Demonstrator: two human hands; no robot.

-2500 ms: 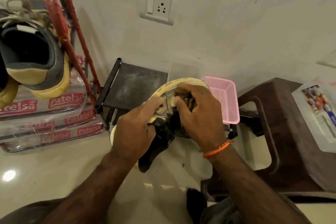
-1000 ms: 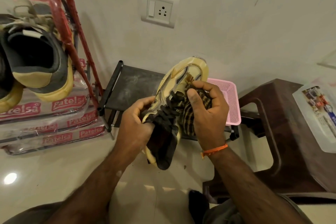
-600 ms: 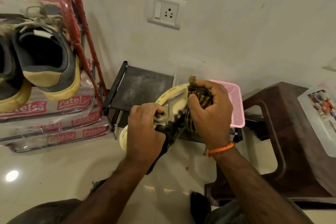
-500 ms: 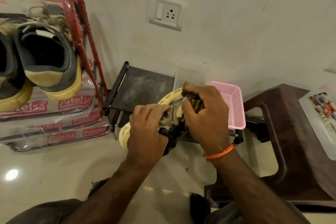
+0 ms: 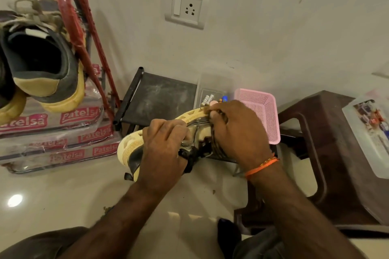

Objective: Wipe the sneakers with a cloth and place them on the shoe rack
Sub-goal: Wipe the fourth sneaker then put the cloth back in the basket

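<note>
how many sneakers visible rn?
3. One sneaker held in both hands, cloth pressed on it; one grey-yellow sneaker on the red rack; a third cut off at the left edge. More may sit outside view.

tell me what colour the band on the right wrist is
Orange. The thin band sits on the wrist just below the right hand, clearest in the head view.

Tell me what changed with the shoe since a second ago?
The cream-and-black sneaker tipped from toe-up onto its side, sole toward the wall. The right hand slid the striped brown cloth toward the toe. The left hand keeps its hold; the grey-and-yellow shoe stays on the red rack.
</note>
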